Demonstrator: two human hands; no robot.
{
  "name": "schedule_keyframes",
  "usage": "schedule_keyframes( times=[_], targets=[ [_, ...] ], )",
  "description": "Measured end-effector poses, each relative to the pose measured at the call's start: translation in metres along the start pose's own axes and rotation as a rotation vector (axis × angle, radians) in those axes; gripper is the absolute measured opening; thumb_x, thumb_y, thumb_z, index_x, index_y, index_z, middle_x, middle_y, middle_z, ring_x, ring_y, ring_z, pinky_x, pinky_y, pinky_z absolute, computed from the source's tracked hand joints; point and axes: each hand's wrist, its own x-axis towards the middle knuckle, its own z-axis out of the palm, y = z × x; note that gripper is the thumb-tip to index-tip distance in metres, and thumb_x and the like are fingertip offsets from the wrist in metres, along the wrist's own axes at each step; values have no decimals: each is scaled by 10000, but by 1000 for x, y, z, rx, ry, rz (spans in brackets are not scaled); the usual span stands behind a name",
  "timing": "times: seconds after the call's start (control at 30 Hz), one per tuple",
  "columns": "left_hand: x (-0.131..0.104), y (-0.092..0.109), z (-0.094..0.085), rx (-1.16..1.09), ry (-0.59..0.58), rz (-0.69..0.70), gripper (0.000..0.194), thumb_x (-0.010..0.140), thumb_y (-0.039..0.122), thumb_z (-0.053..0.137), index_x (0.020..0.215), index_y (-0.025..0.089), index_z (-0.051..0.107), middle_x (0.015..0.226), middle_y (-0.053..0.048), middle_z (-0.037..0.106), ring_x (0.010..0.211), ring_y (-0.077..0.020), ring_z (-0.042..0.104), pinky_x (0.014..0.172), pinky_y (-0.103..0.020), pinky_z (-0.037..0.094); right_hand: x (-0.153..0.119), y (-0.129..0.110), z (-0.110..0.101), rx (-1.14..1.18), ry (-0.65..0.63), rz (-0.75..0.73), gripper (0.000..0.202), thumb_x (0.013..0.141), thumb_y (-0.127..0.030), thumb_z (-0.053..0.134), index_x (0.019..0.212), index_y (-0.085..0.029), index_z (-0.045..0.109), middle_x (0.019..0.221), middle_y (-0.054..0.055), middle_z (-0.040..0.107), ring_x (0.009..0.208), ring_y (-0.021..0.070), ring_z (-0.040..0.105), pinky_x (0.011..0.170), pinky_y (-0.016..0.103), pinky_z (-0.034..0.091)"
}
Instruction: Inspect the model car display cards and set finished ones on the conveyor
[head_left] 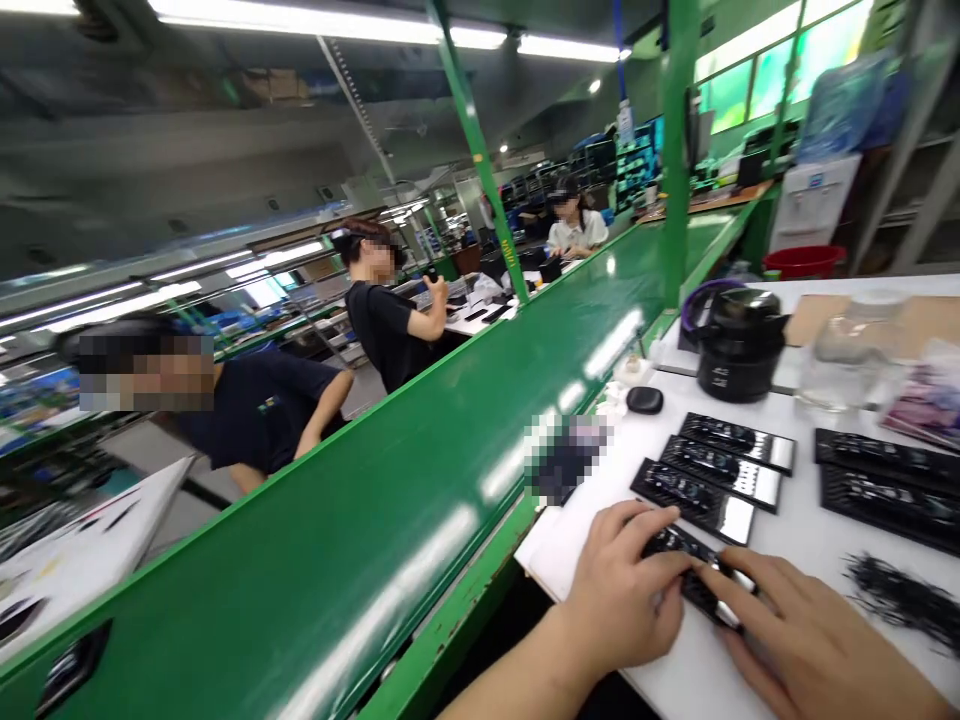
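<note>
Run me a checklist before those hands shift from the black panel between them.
1. Both hands at the panel: ok; the left hand and right hand have fingers on the black panel.
2. Panel flat on the white table: cannot tell; the fingers hide much of it.
3. Three panels just beyond laid out separately: ok, side by side.
4. Area beside the right hand free of loose bits: not ok; a pile of thin black strands lies there.
5. Black lidded pot away from the hands: ok, it stands beyond the panels.
</note>
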Motion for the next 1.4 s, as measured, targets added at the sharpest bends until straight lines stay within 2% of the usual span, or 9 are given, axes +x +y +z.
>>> schedule_keyframes(
  times=[0.2,0.43,0.5,0.6,0.67,0.73,0.9,1.1,1.4],
  targets=[
    [3,3,-5,62,-80,5,392,793,82,551,1121,233,703,1335,-112,622,1200,-292,567,982,-514,560,17,-18,-18,38,-168,141,386,868,-140,546,1244,-210,596,1172,130,602,960,300,583,774,466,527],
    [6,-15,-3,109,-111,102,418,816,83,564,1161,285,688,1319,-79,647,1211,-287,572,960,-488,581,37,-22,-36,66,-309,235,356,909,-278,649,1255,-227,580,1187,93,598,1013,305,562,838,481,517],
    [11,-19,-2,25,-117,2,327,826,132,573,1068,291,723,1314,-69,655,1223,-294,569,989,-518,555,39,-22,-39,44,-337,251,332,925,-284,644,1245,-217,586,1185,97,596,1022,304,560,843,478,514],
    [22,-22,-2,-189,-94,-359,169,833,279,594,909,259,744,1279,-76,678,1228,-313,580,1069,-567,471,42,-23,-44,38,-368,248,335,937,-281,639,1257,-199,585,1176,106,590,1021,300,554,838,465,510],
    [29,-23,-1,-352,-68,-635,227,802,370,613,921,218,732,1255,-98,691,1189,-319,615,1068,-547,465,42,-23,-46,32,-378,237,327,938,-260,631,1254,-187,590,1152,109,592,1006,292,550,830,448,505],
    [33,-22,1,-442,-57,-796,320,765,395,625,994,186,707,1234,-112,698,1136,-309,646,1038,-504,486,42,-24,-46,23,-377,236,313,936,-218,612,1246,-181,597,1130,109,593,987,284,548,817,431,499],
    [33,-9,11,-366,-30,-841,393,758,323,611,1123,182,642,1214,-93,674,1145,-280,614,1083,-484,424,39,-23,-45,34,-377,243,371,927,-175,603,1298,-165,578,1149,123,579,994,288,538,815,426,489],
    [38,7,20,-265,-32,-812,378,730,271,631,1100,191,624,1202,-83,648,1192,-287,571,1130,-490,366,37,-21,-46,50,-381,234,390,962,-229,597,1345,-168,560,1187,127,566,1039,290,524,856,433,484],
    [40,3,21,-249,-70,-860,445,711,231,648,1152,175,614,1187,-92,650,1138,-271,598,1073,-458,414,35,-11,-52,110,-400,222,422,965,-285,631,1369,-181,576,1204,121,567,1070,278,529,902,425,487]
  ],
)
